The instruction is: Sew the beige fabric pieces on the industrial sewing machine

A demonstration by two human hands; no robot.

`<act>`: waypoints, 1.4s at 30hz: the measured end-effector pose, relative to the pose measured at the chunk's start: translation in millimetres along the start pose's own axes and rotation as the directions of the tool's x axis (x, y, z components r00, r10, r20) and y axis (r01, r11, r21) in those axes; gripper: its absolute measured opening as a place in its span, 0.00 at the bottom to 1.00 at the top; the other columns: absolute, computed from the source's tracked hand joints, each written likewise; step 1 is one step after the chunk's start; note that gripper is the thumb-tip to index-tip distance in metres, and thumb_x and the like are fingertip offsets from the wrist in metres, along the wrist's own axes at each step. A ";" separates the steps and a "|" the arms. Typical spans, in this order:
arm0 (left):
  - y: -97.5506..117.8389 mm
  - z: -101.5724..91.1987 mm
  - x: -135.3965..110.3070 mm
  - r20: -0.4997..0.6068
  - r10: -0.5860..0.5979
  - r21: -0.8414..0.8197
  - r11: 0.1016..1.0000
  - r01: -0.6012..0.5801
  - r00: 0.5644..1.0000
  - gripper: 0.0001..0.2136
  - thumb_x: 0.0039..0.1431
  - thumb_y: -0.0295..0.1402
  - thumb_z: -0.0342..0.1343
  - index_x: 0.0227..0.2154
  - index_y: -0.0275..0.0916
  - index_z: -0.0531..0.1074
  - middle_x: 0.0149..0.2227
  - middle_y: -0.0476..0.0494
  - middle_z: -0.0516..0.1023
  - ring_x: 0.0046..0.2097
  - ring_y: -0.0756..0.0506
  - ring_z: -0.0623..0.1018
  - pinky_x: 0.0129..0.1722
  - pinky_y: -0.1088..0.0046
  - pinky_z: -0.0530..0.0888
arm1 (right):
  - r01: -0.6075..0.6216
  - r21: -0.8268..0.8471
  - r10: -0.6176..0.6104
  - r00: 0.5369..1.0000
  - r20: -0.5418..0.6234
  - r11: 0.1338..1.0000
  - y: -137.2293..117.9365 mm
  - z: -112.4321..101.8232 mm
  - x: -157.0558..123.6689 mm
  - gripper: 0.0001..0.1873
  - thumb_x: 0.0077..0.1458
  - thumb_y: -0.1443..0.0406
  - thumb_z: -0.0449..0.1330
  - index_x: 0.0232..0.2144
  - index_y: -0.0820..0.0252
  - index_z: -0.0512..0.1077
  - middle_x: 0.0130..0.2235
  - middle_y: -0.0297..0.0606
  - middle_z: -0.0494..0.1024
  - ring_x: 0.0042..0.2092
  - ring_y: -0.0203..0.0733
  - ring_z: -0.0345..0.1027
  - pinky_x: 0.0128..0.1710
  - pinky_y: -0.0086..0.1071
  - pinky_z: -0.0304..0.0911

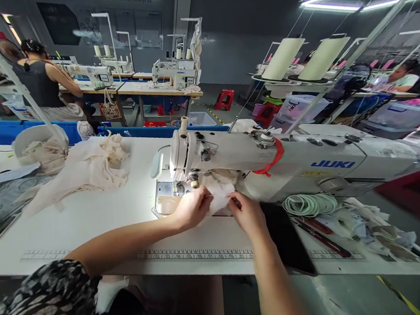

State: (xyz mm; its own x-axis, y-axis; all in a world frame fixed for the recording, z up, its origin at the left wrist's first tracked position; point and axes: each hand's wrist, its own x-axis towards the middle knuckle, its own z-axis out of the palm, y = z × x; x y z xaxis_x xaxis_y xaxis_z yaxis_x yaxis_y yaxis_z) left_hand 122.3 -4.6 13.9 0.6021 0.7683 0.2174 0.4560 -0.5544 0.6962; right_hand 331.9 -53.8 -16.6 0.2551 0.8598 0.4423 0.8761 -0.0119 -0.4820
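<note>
A piece of pale, thin fabric (220, 196) lies under the arm of a white JUKI sewing machine (231, 150), to the right of the needle. My left hand (195, 207) pinches the fabric's left side, close by the lit needle plate (166, 190). On the fabric's right side, my right hand (247, 213) has thumb and fingertips closed on the edge. The fabric spans the short gap between both hands. Part of it is hidden behind my fingers and the machine head.
Cream fabric pieces (96, 165) are heaped at the left. A dark phone or tablet (287, 239), a coil of pale green cord (309, 204) and dark red-handled scissors or snips (323, 238) lie at the right. A printed ruler (196, 254) runs along the table's front. A person (44, 76) sits beyond.
</note>
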 end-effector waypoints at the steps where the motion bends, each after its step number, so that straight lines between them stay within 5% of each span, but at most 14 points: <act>1: -7.6 -8.8 -10.8 0.003 -0.013 -0.080 0.997 0.013 1.000 0.07 0.69 0.31 0.48 0.34 0.40 0.68 0.29 0.49 0.75 0.32 0.46 0.77 0.33 0.71 0.74 | 0.000 0.000 0.000 1.000 0.004 1.000 -0.5 -0.1 -0.1 0.13 0.57 0.56 0.54 0.33 0.53 0.77 0.32 0.39 0.83 0.31 0.45 0.74 0.33 0.36 0.63; 5: -42.6 -55.0 -41.7 -0.016 -0.109 -0.157 0.982 0.105 0.994 0.09 0.65 0.34 0.51 0.29 0.40 0.65 0.27 0.50 0.73 0.31 0.48 0.73 0.32 0.73 0.70 | 0.021 -0.012 -0.021 1.000 0.002 1.000 -1.2 1.2 1.0 0.13 0.56 0.57 0.54 0.33 0.53 0.78 0.34 0.41 0.85 0.33 0.47 0.75 0.34 0.37 0.63; 9: -67.4 -98.9 -47.9 0.009 -0.305 0.010 0.952 0.304 0.952 0.07 0.59 0.33 0.55 0.27 0.39 0.69 0.24 0.52 0.72 0.30 0.47 0.72 0.31 0.73 0.65 | 0.060 -0.031 -0.062 0.996 -0.063 0.998 6.0 5.0 4.7 0.15 0.55 0.56 0.53 0.33 0.54 0.78 0.35 0.45 0.84 0.31 0.47 0.73 0.32 0.38 0.62; 13: -76.8 -122.3 -43.0 -0.022 -0.400 0.155 0.904 0.399 0.916 0.06 0.57 0.32 0.55 0.26 0.38 0.73 0.25 0.52 0.73 0.31 0.47 0.72 0.32 0.73 0.62 | 0.066 -0.055 -0.072 0.991 -0.112 0.996 7.0 5.3 7.7 0.15 0.55 0.56 0.53 0.33 0.54 0.78 0.34 0.45 0.83 0.27 0.45 0.70 0.29 0.38 0.61; 17: -78.9 -130.3 -39.7 0.001 -0.411 0.201 0.893 0.403 0.911 0.07 0.59 0.32 0.54 0.30 0.39 0.76 0.26 0.51 0.75 0.33 0.46 0.73 0.32 0.73 0.63 | 0.224 0.035 -0.222 0.974 -0.037 0.974 -32.5 1.6 -2.8 0.15 0.61 0.57 0.54 0.37 0.55 0.79 0.35 0.42 0.83 0.27 0.41 0.71 0.28 0.34 0.65; 21: -79.4 -132.3 -38.6 0.050 -0.416 0.240 0.888 0.393 0.908 0.07 0.62 0.33 0.53 0.35 0.40 0.76 0.27 0.52 0.77 0.34 0.46 0.75 0.33 0.73 0.65 | 0.479 0.079 -0.483 0.845 0.227 0.874 -96.8 9.7 -18.5 0.20 0.70 0.59 0.50 0.54 0.55 0.77 0.46 0.40 0.83 0.35 0.38 0.76 0.33 0.31 0.69; 24: -78.7 -131.1 -40.1 0.063 -0.409 0.286 0.881 0.376 0.910 0.09 0.63 0.33 0.55 0.44 0.40 0.75 0.31 0.52 0.79 0.37 0.45 0.78 0.36 0.73 0.67 | 0.638 -0.043 -0.605 0.747 0.276 0.769 -123.8 23.7 -21.5 0.23 0.72 0.59 0.46 0.54 0.58 0.77 0.39 0.41 0.79 0.29 0.38 0.72 0.25 0.32 0.63; 28: -83.4 -138.0 -52.2 0.043 -0.359 0.372 0.872 0.319 0.932 0.17 0.66 0.34 0.57 0.56 0.38 0.70 0.38 0.47 0.82 0.40 0.43 0.80 0.38 0.72 0.70 | 0.721 -0.151 -0.691 0.692 0.211 0.676 -123.5 40.9 -18.1 0.25 0.74 0.57 0.44 0.47 0.59 0.80 0.34 0.40 0.75 0.26 0.37 0.67 0.23 0.33 0.58; 33: -107.3 -185.9 -88.9 -0.050 -0.129 0.546 0.827 0.136 0.990 0.07 0.68 0.27 0.52 0.39 0.38 0.75 0.42 0.41 0.80 0.46 0.43 0.79 0.42 0.71 0.72 | 0.726 -0.144 -0.706 0.688 0.168 0.673 -115.6 46.9 -17.4 0.23 0.74 0.58 0.46 0.48 0.59 0.80 0.35 0.39 0.75 0.27 0.36 0.68 0.25 0.32 0.59; 37: -134.0 -225.0 -105.7 -0.106 -0.004 0.712 0.698 0.079 0.994 0.05 0.63 0.30 0.61 0.41 0.39 0.75 0.45 0.39 0.79 0.53 0.38 0.74 0.50 0.65 0.71 | 0.714 -0.132 -0.698 0.700 0.154 0.687 -119.4 45.8 -18.8 0.23 0.74 0.58 0.46 0.47 0.59 0.80 0.35 0.39 0.75 0.26 0.36 0.66 0.24 0.33 0.57; 42: -150.2 -235.1 -98.7 0.015 0.021 0.767 0.641 -0.024 1.000 0.06 0.64 0.33 0.62 0.34 0.39 0.72 0.41 0.39 0.78 0.51 0.39 0.72 0.57 0.60 0.67 | 0.706 -0.134 -0.693 0.708 0.137 0.695 -121.2 46.5 -18.9 0.23 0.74 0.58 0.46 0.47 0.59 0.80 0.34 0.38 0.74 0.26 0.35 0.65 0.25 0.32 0.57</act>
State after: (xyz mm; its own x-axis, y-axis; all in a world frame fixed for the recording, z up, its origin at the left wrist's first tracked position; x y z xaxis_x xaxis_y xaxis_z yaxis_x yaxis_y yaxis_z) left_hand -159.7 78.1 48.7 0.6208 0.7520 0.2217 0.7804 -0.6197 -0.0832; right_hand 201.9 -44.8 -1.7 -0.4821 0.6869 0.5438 0.8441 0.5304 0.0783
